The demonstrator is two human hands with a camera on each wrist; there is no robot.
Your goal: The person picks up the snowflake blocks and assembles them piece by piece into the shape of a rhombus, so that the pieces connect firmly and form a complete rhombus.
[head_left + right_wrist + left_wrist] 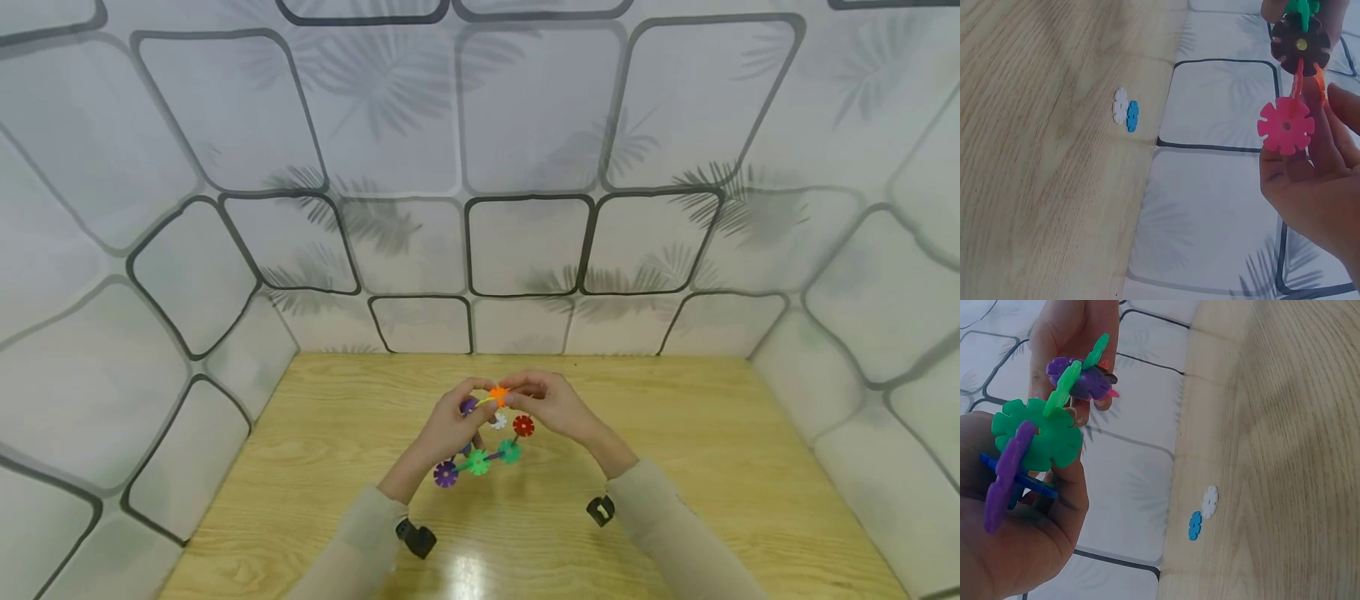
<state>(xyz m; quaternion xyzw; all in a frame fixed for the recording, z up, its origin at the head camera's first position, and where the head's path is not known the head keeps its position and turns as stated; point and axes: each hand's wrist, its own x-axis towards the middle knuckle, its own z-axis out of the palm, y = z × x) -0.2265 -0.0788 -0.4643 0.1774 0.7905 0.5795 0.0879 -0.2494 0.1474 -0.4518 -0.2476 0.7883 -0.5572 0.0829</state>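
A string of slotted plastic flower discs, joined edge to edge, hangs between my two hands. My left hand (450, 421) holds it by the upper left end, its thumb and fingers near an orange disc (498, 397). From the other side my right hand (553, 406) pinches that orange disc. Below hang a red-pink disc (1285, 125), a green disc (477, 462), a teal disc (509, 452) and a purple disc (446, 474). In the left wrist view a blue disc (1019, 478) sits against the left palm. Fingers hide some joints.
A loose white disc (1210, 501) and a loose light-blue disc (1195, 525) lie side by side on the wooden table (315, 500). Patterned cloth walls (517, 250) stand behind the table and at both sides.
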